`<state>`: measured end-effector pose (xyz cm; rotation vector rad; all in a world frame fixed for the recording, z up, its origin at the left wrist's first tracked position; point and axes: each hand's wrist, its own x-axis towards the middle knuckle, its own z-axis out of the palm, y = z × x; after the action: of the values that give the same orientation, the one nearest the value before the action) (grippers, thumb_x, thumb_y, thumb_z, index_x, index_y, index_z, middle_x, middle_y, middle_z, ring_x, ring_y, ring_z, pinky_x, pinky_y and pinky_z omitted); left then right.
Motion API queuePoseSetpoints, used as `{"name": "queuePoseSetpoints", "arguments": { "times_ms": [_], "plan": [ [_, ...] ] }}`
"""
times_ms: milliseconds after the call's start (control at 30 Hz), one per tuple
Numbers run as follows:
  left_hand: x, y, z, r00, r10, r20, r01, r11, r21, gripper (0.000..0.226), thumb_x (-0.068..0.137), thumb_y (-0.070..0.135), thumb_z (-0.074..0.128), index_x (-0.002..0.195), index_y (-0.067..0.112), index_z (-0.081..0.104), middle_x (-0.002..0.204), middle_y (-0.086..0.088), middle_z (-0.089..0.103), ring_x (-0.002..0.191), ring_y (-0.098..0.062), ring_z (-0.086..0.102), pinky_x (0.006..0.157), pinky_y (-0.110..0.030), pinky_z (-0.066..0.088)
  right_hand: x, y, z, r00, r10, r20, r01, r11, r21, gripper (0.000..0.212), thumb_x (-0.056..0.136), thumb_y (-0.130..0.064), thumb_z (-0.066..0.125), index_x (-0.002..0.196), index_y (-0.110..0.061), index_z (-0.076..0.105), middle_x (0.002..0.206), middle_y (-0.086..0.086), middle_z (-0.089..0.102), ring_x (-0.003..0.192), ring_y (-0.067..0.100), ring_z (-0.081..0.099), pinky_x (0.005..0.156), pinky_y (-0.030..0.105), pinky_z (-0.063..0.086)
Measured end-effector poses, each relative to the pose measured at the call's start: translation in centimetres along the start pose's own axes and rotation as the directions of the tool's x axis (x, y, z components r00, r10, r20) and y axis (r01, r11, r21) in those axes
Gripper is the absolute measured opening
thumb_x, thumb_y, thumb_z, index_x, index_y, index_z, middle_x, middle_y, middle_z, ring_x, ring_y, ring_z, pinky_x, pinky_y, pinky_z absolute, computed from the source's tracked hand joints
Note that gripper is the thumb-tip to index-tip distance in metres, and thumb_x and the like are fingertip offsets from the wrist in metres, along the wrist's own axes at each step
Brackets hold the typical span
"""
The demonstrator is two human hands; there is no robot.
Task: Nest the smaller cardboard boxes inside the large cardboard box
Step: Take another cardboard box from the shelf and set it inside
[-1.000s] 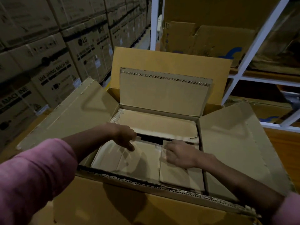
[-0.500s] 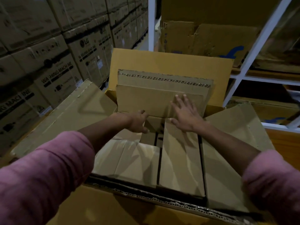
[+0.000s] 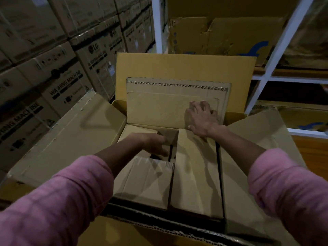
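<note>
The large cardboard box [image 3: 184, 68] stands open on top, its side flaps splayed outward. The smaller box [image 3: 195, 174] fills nearly all of it, leaving only thin dark slots along its near and right walls. One dark gap [image 3: 171, 153] stays open between the smaller box's inner flaps. Stacked washing-machine cartons [image 3: 58, 77] wall off the large box's left, white shelving [image 3: 276, 50] its far right.

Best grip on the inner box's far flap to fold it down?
Take the far flap by its free top edge, from above, and pull toward you. It stands upright, hinged at the bottom, so the top edge gives the most leverage. The right hand is already on it.
</note>
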<state>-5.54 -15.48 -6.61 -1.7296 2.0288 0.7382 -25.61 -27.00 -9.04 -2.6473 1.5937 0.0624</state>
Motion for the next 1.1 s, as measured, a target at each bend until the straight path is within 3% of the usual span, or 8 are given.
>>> {"name": "queuePoseSetpoints", "arguments": {
  "times_ms": [200, 367, 600, 733, 833, 933, 1033, 1100],
  "plan": [
    [-0.2, 2.9, 0.2, 0.999, 0.009, 0.049, -0.008, 1.0, -0.027, 0.051, 0.1, 0.044, 0.058, 0.138, 0.011, 0.052, 0.133, -0.01, 0.06, 0.111, -0.022, 0.059, 0.09, -0.035, 0.048, -0.7, 0.3, -0.1, 0.998, -0.041, -0.044, 0.04, 0.999, -0.032, 0.069, 0.091, -0.046, 0.066, 0.15, -0.024, 0.039, 0.165, 0.001, 0.004, 0.15, 0.04, 0.005, 0.116, 0.068, 0.024],
    [-1.0, 4.7, -0.1, 0.992, 0.044, 0.115, -0.028, 0.99, -0.135, 0.045, 0.104, 0.039, 0.054, 0.139, 0.012, 0.051, 0.125, -0.002, 0.061, 0.1, -0.012, 0.053, 0.076, -0.026, 0.04, -1.8, 0.0, -0.2, 0.996, -0.061, -0.072, 0.06, 0.998, -0.014, 0.06, 0.091, -0.045, 0.066, 0.143, -0.019, 0.048, 0.163, 0.007, 0.005, 0.149, 0.04, 0.009, 0.116, 0.067, 0.026],
    [-1.7, 5.4, 0.5, 0.984, 0.004, 0.177, 0.05, 0.953, -0.299, 0.047, 0.101, 0.036, 0.059, 0.142, 0.019, 0.044, 0.136, -0.006, 0.056, 0.123, -0.028, 0.055, 0.099, -0.046, 0.051, -4.0, -0.3, -1.1, 0.992, -0.1, -0.081, 0.104, 0.994, 0.046, 0.057, 0.096, -0.039, 0.06, 0.147, -0.015, 0.046, 0.161, 0.014, 0.022, 0.148, 0.039, 0.015, 0.117, 0.063, 0.026],
    [-2.3, 5.3, 0.6, 0.988, 0.009, 0.153, 0.047, 0.933, -0.356, 0.025, 0.099, 0.027, 0.06, 0.123, 0.018, 0.057, 0.117, -0.004, 0.062, 0.118, -0.028, 0.058, 0.099, -0.047, 0.053, -5.6, -1.1, -1.3, 0.968, -0.241, -0.072, 0.248, 0.964, 0.096, 0.035, 0.1, -0.033, 0.05, 0.13, -0.019, 0.062, 0.135, 0.011, 0.059, 0.128, 0.033, 0.045, 0.106, 0.053, 0.04],
    [-3.2, 5.0, 0.3, 0.995, 0.04, 0.088, 0.007, 0.882, -0.471, 0.027, 0.097, 0.024, 0.059, 0.123, 0.019, 0.057, 0.117, -0.003, 0.062, 0.108, -0.023, 0.06, 0.089, -0.042, 0.056, -6.4, -2.6, -1.7, 0.93, -0.35, -0.116, 0.364, 0.919, 0.15, 0.029, 0.099, -0.021, 0.05, 0.12, -0.016, 0.07, 0.117, 0.01, 0.069, 0.111, 0.03, 0.057, 0.098, 0.044, 0.045],
    [-4.3, 4.8, -0.3, 0.997, 0.079, 0.024, -0.046, 0.768, -0.639, 0.019, 0.09, 0.017, 0.06, 0.108, 0.013, 0.058, 0.106, -0.012, 0.06, 0.095, -0.024, 0.059, 0.081, -0.039, 0.053, -6.8, -4.0, -2.9, 0.872, -0.452, -0.189, 0.479, 0.867, 0.137, 0.027, 0.09, -0.014, 0.052, 0.106, -0.012, 0.074, 0.096, 0.011, 0.074, 0.09, 0.03, 0.065, 0.094, 0.043, 0.049],
    [-5.4, 5.4, -0.6, 0.991, 0.135, 0.028, -0.07, 0.665, -0.744, 0.03, 0.088, 0.013, 0.061, 0.113, -0.003, 0.062, 0.122, -0.018, 0.064, 0.112, -0.028, 0.064, 0.097, -0.053, 0.052, -7.5, -4.6, -4.8, 0.891, -0.448, -0.078, 0.455, 0.878, 0.149, 0.022, 0.088, -0.015, 0.052, 0.098, -0.013, 0.072, 0.085, 0.012, 0.073, 0.079, 0.031, 0.066, 0.081, 0.048, 0.056],
    [-5.8, 6.3, -0.6, 0.984, 0.171, 0.049, -0.092, 0.724, -0.683, 0.028, 0.097, 0.008, 0.058, 0.124, 0.002, 0.064, 0.135, -0.003, 0.065, 0.116, -0.017, 0.066, 0.097, -0.051, 0.053, -8.1, -4.4, -6.1, 0.923, -0.377, 0.075, 0.366, 0.922, 0.131, 0.022, 0.091, -0.023, 0.054, 0.101, -0.017, 0.073, 0.092, 0.012, 0.072, 0.087, 0.03, 0.066, 0.076, 0.043, 0.056]
  ]
}}
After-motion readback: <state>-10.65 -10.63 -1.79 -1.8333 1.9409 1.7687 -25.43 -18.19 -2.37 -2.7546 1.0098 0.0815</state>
